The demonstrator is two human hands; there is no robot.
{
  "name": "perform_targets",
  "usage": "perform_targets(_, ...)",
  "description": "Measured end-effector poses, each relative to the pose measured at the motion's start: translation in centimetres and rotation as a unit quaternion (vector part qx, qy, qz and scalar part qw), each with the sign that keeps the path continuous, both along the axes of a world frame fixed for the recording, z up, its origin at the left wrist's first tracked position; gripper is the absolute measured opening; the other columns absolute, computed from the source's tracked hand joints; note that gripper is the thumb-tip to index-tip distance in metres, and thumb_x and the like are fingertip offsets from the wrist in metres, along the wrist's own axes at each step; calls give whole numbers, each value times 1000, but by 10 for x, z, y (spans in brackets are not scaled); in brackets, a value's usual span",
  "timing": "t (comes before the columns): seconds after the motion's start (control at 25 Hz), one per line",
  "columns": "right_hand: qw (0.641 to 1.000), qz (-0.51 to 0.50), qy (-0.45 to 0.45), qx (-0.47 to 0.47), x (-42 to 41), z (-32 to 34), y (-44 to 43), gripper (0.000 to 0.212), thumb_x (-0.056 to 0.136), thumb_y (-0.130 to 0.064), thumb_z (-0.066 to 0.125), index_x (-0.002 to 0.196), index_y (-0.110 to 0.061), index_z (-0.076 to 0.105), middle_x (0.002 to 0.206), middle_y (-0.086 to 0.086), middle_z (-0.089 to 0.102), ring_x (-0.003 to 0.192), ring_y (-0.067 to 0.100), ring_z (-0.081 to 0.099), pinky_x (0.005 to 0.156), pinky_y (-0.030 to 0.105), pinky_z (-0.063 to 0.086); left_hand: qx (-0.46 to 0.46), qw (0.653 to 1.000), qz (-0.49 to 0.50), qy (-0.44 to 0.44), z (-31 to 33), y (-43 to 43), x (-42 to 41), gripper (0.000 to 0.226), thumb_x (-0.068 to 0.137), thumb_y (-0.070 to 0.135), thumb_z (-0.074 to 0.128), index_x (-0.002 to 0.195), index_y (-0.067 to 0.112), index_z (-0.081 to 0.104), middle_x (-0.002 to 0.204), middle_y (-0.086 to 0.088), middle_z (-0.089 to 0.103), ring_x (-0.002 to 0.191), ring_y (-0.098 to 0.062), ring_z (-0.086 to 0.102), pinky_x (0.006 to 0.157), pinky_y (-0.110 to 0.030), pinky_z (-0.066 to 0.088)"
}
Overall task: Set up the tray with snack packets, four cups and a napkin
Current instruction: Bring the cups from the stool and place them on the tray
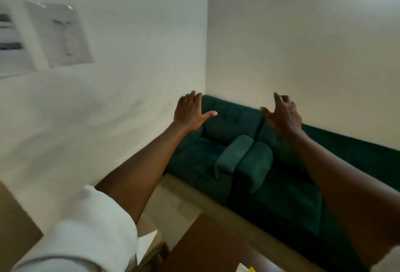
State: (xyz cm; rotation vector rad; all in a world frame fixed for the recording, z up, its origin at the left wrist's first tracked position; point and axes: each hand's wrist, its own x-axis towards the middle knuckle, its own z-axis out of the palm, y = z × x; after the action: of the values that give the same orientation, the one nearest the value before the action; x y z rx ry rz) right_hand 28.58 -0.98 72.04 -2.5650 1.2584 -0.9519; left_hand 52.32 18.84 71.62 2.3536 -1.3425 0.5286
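Dim, motion-blurred, wide-angle edge warp

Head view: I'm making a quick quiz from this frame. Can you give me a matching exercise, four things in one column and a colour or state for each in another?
Things:
1. left hand
2. sofa armrests
3. rolled sleeve
4. low table

Colour or state:
A. white
B. brown
C. dark green
D. open, holding nothing

Pairs: 1-D, 2-C, 3-A, 4-B
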Motion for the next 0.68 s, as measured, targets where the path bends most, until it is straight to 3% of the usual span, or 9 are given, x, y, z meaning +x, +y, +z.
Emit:
perform_targets(0.32,995,93,-23,-24,201,39,141,74,92,-63,57,154,-27,37,154,8,42,135,37,45,92,52,49,16,993,114,-15,35,191,167,97,87,82,44,148,6,39,152,-18,42,141,-36,40,121,-47,28)
perform_targets(0.6,987,158,2,-35,324,49,232,77,92,-64,55,155,-23,37,156,11,40,141,38,41,103,57,44,-8,985,172,14,38,299,262,104,87,83,44,155,4,32,161,-24,33,150,-39,32,126,-49,23)
perform_targets(0.68,984,173,5,-35,356,43,246,76,90,-63,55,152,-23,40,155,11,42,141,38,41,103,57,44,-20,981,189,24,25,316,290,103,87,82,44,154,4,34,157,-22,38,146,-39,37,124,-47,26)
